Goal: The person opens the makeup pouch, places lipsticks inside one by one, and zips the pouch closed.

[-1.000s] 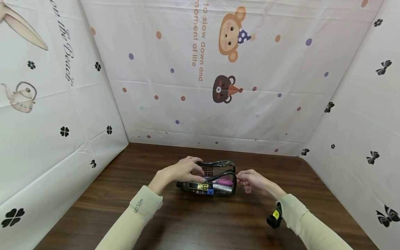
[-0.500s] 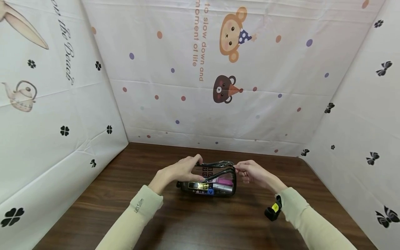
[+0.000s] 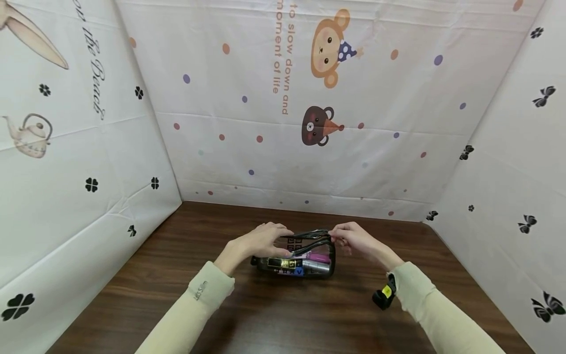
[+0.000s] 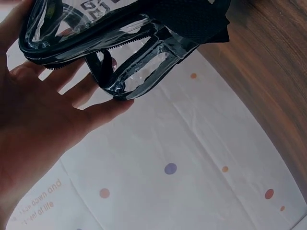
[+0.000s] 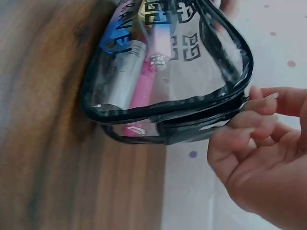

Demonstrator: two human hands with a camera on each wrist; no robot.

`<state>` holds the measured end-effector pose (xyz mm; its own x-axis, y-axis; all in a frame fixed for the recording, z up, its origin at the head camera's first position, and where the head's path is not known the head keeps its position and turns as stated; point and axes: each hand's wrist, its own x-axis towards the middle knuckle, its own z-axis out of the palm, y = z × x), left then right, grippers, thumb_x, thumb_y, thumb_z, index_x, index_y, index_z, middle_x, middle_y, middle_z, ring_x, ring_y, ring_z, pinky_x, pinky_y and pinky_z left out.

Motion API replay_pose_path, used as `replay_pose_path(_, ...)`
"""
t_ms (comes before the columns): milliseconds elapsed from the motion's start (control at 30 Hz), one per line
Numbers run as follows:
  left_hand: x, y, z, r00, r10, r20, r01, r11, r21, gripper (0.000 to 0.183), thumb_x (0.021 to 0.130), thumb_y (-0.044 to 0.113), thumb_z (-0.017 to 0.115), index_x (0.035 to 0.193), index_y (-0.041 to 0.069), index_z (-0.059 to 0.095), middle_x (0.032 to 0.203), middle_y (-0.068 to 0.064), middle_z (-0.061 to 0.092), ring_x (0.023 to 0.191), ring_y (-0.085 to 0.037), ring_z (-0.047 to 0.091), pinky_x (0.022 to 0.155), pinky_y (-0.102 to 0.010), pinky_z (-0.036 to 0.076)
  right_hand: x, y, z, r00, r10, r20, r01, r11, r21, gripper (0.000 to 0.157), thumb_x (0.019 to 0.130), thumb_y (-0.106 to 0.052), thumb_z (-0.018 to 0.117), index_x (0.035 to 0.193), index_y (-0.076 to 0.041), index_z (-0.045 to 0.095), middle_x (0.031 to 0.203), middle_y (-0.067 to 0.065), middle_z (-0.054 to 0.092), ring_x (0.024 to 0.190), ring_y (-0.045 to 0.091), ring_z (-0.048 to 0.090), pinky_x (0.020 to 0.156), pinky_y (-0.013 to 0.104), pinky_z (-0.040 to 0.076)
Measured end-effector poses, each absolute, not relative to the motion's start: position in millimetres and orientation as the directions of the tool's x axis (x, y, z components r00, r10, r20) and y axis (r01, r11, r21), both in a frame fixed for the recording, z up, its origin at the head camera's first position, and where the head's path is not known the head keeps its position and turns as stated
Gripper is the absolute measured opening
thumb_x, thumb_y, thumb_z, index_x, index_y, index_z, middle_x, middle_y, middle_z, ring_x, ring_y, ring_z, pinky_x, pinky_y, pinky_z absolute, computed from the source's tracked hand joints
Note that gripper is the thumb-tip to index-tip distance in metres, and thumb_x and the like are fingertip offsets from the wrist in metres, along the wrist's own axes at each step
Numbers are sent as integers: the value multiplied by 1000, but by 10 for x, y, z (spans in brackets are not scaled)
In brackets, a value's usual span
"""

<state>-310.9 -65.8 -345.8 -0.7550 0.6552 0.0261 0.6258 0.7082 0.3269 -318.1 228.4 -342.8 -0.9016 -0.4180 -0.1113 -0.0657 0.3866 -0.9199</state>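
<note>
A clear zip pouch (image 3: 297,260) with black trim lies on the table, its zipped mouth partly open. Through its plastic show a pink tube (image 5: 143,88), a silver-grey cylinder (image 5: 125,76) and a black item with a gold label (image 3: 283,263). My left hand (image 3: 261,242) holds the pouch across its mouth, thumb on the near edge and fingers at the far edge; in the left wrist view the fingers (image 4: 84,91) reach along the rim. My right hand (image 3: 353,238) pinches the pouch's upper right end by the zipper, its fingertips covering what they grip.
The dark wooden table (image 3: 274,314) extends all round the pouch. White printed sheets (image 3: 247,147) stand as walls at the back and both sides. A black strap device with a yellow patch (image 3: 384,294) hangs at the right wrist.
My right hand has moved up and slightly left, from the pouch's right side to its upper corner. The two edges of the mouth have come closer together. The left hand has shifted slightly right.
</note>
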Motion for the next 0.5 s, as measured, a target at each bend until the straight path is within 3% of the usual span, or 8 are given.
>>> replay_pose_path(267, -3086, -620, -3468, -761, 648, 27, 621, 716, 318, 62, 91, 48, 62, 143, 18, 49, 149, -7, 44, 140, -30, 37, 115, -60, 21, -3183, 2185, -3344, -907, -419, 40, -328, 644, -692, 31, 100, -18, 49, 80, 3, 60, 54, -3, 41, 43, 9, 32, 45, 25, 32)
replay_pose_path(500, -2994, -542, -3384, -793, 607, 39, 582, 739, 340, 58, 94, 49, 57, 140, 14, 51, 142, -8, 52, 133, -30, 46, 108, -56, 35, -3245, 2197, -3240, -888, -429, 165, -456, 777, -434, 24, 97, -13, 56, 77, -6, 67, 65, 7, 62, 51, 11, 44, 55, 28, 39)
